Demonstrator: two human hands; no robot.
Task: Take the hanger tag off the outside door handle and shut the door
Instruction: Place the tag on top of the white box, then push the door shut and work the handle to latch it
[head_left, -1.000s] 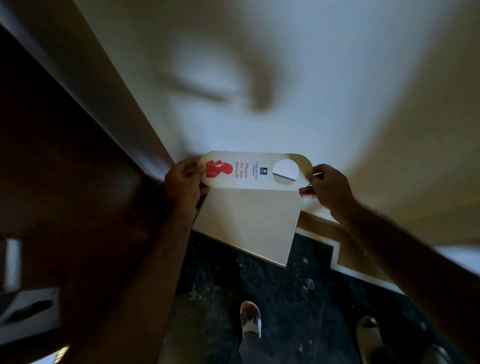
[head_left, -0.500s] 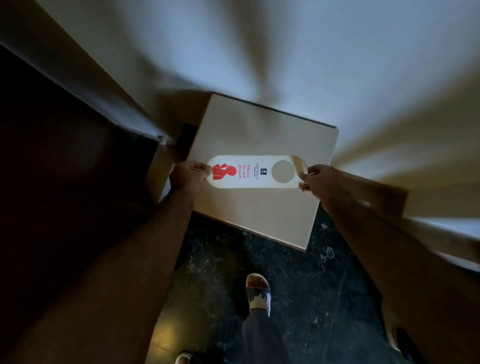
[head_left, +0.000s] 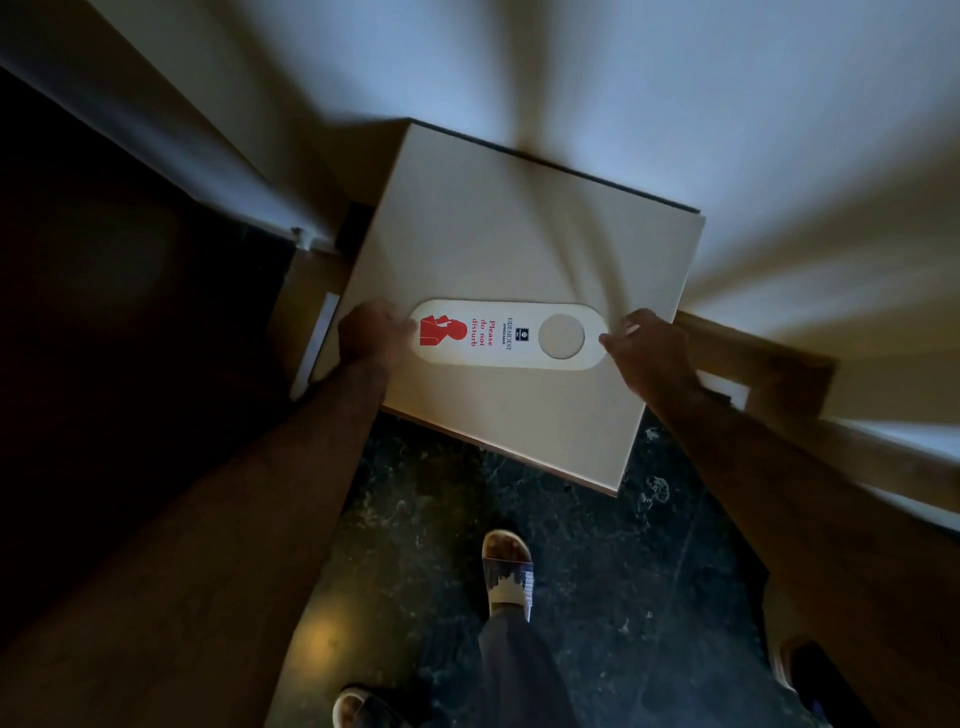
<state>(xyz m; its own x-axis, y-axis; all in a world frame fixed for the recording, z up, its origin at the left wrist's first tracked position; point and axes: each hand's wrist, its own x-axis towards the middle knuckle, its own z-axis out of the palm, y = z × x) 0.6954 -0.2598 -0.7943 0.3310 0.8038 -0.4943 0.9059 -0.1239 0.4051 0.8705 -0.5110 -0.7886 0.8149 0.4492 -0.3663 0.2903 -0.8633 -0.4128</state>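
at far left a dark wooden door (head_left: 104, 312) is seen. next the left hand (head_left: 371, 338) is closed on the red-figure end of the white oblong card hanger tag (head_left: 506, 335), held flat just above a pale square tabletop (head_left: 519, 234), long axis running hand to hand. at its round-hole end, the right hand (head_left: 649, 348) is pinched shut. the tag is judged freed; the door, left of both hands and nearer the left hand, is yet to be shut.
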